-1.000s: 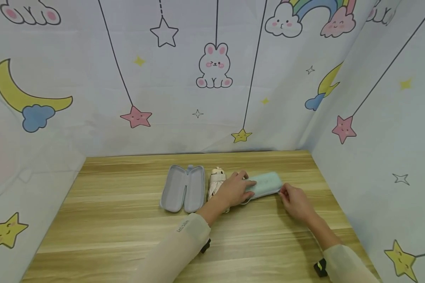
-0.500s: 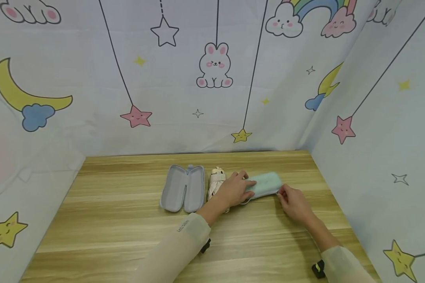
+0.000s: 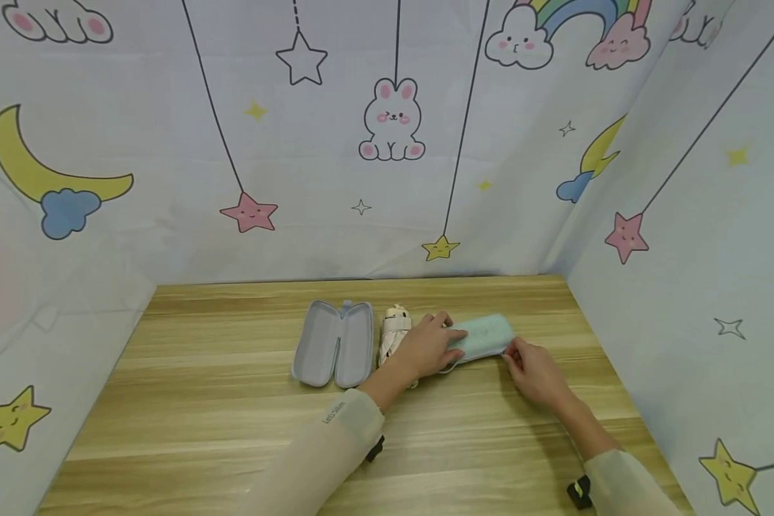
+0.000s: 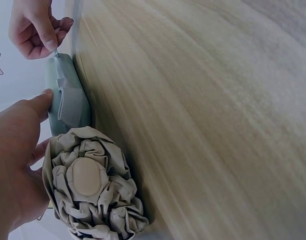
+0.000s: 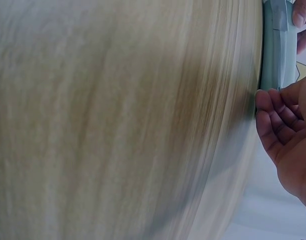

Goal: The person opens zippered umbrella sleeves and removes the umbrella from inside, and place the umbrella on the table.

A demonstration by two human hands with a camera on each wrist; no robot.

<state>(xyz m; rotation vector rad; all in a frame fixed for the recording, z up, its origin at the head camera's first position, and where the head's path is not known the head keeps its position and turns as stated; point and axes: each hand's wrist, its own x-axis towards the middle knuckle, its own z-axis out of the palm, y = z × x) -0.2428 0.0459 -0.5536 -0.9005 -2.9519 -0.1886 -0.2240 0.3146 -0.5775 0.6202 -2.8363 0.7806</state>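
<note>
A mint-green zip case (image 3: 486, 335) lies closed on the table, slightly slanted. My left hand (image 3: 426, 347) holds its left end, with the thumb and fingers spread across it. At the right front corner, my right hand (image 3: 538, 369) pinches the small zipper pull, which the left wrist view shows between thumb and finger (image 4: 50, 44). A grey fabric strap (image 4: 72, 107) sits on the case's zipped side. Beside my left wrist lies a folded beige umbrella (image 4: 93, 185), partly hidden by that arm in the head view.
To the left of the umbrella, a grey hard case (image 3: 322, 344) lies spread open with its hollow halves facing up. The wooden table (image 3: 200, 401) meets a printed curtain (image 3: 309, 165) at the back and on the sides.
My right hand has shifted slightly left and nearer along the front edge of the mint case, still pinching the pull. My left hand and the case have stayed put.
</note>
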